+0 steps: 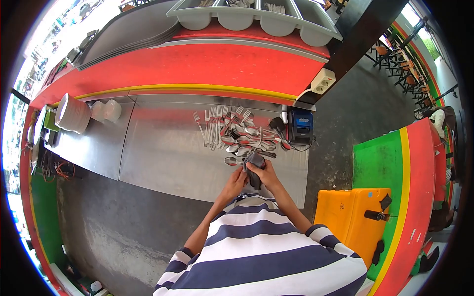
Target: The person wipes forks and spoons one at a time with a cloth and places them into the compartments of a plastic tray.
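My right hand [265, 175] grips a dark grey cloth [255, 160], bunched up at the front of the cutlery pile. Close beside it on the left, my left hand [236, 182] is closed, fingertips at the cloth's edge; what it pinches I cannot tell. A spoon [231, 161] shows its bowl just beyond my left fingers. Past both hands, a heap of metal spoons [243, 139] lies on the steel counter [168, 153]. Several forks [213, 126] lie roughly side by side behind and left of the spoons, tines pointing away from me.
A blue-black device [300, 127] with a cable stands right of the cutlery. Stacked white plates [72, 114] and bowls [112, 111] sit at the far left. On the red ledge are dark trays [133, 32] and a grey cutlery holder [279, 22]. An orange box [340, 214] stands at my right.
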### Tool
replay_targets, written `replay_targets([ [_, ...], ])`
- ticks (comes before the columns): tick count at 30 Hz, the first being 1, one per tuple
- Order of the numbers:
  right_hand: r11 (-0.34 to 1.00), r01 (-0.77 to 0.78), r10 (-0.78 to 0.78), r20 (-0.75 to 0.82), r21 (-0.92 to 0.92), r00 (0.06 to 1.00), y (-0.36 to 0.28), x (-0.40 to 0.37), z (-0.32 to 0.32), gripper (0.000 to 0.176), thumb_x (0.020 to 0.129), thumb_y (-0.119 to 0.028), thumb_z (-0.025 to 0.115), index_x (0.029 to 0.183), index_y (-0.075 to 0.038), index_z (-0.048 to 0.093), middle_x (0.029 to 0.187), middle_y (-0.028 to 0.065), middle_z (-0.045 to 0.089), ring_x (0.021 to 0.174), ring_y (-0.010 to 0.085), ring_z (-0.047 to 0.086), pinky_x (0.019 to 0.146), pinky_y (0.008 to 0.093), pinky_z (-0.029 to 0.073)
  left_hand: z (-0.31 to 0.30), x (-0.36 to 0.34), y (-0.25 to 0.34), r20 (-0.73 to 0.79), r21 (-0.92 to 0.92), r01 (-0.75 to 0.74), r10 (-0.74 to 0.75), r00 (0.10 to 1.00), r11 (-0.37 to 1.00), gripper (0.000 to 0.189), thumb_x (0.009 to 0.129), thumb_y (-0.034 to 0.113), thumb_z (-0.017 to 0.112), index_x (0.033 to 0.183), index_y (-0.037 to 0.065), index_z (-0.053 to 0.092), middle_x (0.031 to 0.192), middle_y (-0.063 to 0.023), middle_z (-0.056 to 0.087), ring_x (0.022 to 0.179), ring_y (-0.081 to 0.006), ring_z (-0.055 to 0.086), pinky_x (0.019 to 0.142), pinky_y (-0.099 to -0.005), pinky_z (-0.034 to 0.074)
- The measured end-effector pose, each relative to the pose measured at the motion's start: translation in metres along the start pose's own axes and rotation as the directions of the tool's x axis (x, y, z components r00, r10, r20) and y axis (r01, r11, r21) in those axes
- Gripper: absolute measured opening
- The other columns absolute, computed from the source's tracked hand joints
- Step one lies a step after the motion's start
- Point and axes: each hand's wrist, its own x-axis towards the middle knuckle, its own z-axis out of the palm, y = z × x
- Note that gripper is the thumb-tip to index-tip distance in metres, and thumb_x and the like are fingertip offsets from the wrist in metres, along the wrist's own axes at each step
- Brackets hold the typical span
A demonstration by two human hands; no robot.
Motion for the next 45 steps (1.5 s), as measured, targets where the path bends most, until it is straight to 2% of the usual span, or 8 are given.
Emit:
replay_targets([
  [4,0.997,-0.012,0.015,-0.046,0.073,0.999,-0.019,-0.002,0.007,0.027,0.085,-0.027,0.076,0.094,-0.003,0.066,0.076,0.0049,0.067,0.058,0.0118,0.061,0.050,0.0287,0.050,0.006,-0.005,0.022,-0.043,0.518,-0.175,0.230,0.972,0.837,0.019,0.101,0.013,0.043,0.092,-0.001,0.052,0.067,-0.0111,0.055,0.057,-0.0243,0.054,0.057,-0.0359,0.044],
  [10,0.992,0.074,-0.046,-0.253,0.102,0.966,-0.022,0.014,-0.003,0.027,0.084,-0.026,0.077,0.092,-0.003,0.067,0.079,0.0037,0.067,0.061,0.0109,0.061,0.054,0.0276,0.048,0.008,-0.010,0.030,-0.003,0.530,-0.201,0.239,0.971,0.824,0.015,0.099,0.011,0.046,0.093,-0.001,0.053,0.065,-0.0162,0.055,0.057,-0.0333,0.055,0.057,-0.0391,0.045],
  [12,0.989,0.097,-0.064,-0.282,0.107,0.957,-0.021,0.017,-0.001,0.027,0.083,-0.026,0.078,0.093,-0.003,0.067,0.081,0.0031,0.067,0.065,0.0108,0.061,0.058,0.0276,0.048,0.006,-0.009,0.028,-0.009,0.533,-0.256,0.307,0.952,0.807,0.017,0.100,0.012,0.045,0.092,0.000,0.053,0.062,-0.0108,0.052,0.054,-0.0242,0.051,0.055,-0.0352,0.042],
  [16,0.971,0.075,-0.019,-0.240,0.227,0.971,-0.026,0.017,0.006,0.025,0.083,-0.023,0.078,0.094,-0.004,0.067,0.085,0.0029,0.068,0.071,0.0123,0.063,0.062,0.0286,0.050,0.001,-0.009,0.029,-0.019,0.558,-0.239,0.300,0.954,0.795,0.016,0.099,0.012,0.047,0.092,-0.001,0.053,0.064,-0.0167,0.054,0.057,-0.0347,0.054,0.057,-0.0391,0.045],
  [21,0.906,-0.013,0.102,-0.188,0.423,0.977,-0.037,0.011,0.013,0.027,0.084,-0.023,0.076,0.100,-0.004,0.065,0.088,0.0048,0.069,0.075,0.0161,0.067,0.066,0.0309,0.054,-0.008,-0.010,0.028,-0.030,0.535,-0.218,0.276,0.961,0.816,0.016,0.099,0.013,0.047,0.092,-0.001,0.053,0.064,-0.0167,0.054,0.057,-0.0349,0.053,0.057,-0.0392,0.045],
  [31,0.906,0.037,0.054,-0.201,0.422,0.978,-0.047,0.023,0.004,0.024,0.084,-0.020,0.075,0.099,-0.005,0.065,0.088,0.0059,0.069,0.072,0.0171,0.068,0.064,0.0327,0.057,-0.021,-0.017,0.032,0.024,0.608,-0.252,0.300,0.954,0.753,0.005,0.089,0.000,0.051,0.094,0.001,0.053,0.074,-0.0198,0.060,0.068,-0.0401,0.059,0.063,-0.0423,0.047],
  [38,0.875,-0.073,0.166,-0.155,0.479,0.974,-0.059,0.046,-0.009,0.027,0.085,-0.021,0.073,0.104,-0.006,0.062,0.086,0.0050,0.069,0.068,0.0192,0.068,0.061,0.0330,0.056,-0.026,-0.017,0.035,0.007,0.602,-0.257,0.317,0.948,0.756,0.003,0.090,0.002,0.048,0.090,0.001,0.052,0.068,-0.0154,0.055,0.061,-0.0336,0.056,0.060,-0.0391,0.045],
  [45,0.848,0.216,-0.047,-0.337,0.484,0.940,-0.079,0.075,-0.041,0.030,0.092,-0.035,0.065,0.105,-0.008,0.064,0.093,0.0048,0.069,0.084,0.0179,0.067,0.075,0.0351,0.054,-0.028,-0.031,0.028,-0.108,0.449,-0.116,0.182,0.977,0.886,0.024,0.102,0.019,0.044,0.089,0.002,0.055,0.060,-0.0035,0.046,0.054,-0.0120,0.043,0.053,-0.0289,0.038],
])
